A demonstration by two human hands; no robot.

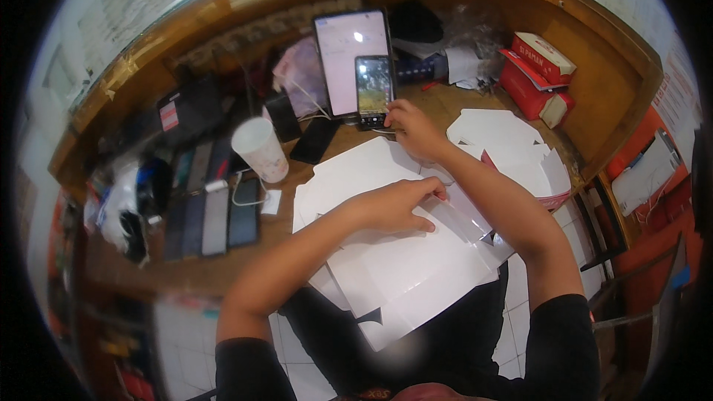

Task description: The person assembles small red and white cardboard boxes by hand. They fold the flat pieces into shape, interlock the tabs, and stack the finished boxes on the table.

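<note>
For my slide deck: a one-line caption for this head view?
Left hand on white card, right hand at phone.

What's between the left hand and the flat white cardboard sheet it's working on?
Nothing visible. The left hand lies flat on the white cardboard sheet, fingers touching it. The right hand is apart, up at the phone leaning against the tablet.

The right hand (pixel 412 128) covers the lower edge of the phone (pixel 374 89), whose screen is too small to make out. The left hand (pixel 394 204) hides part of the white cardboard sheets (pixel 401 267). The left-side clutter (pixel 130 208) is a blur.
</note>
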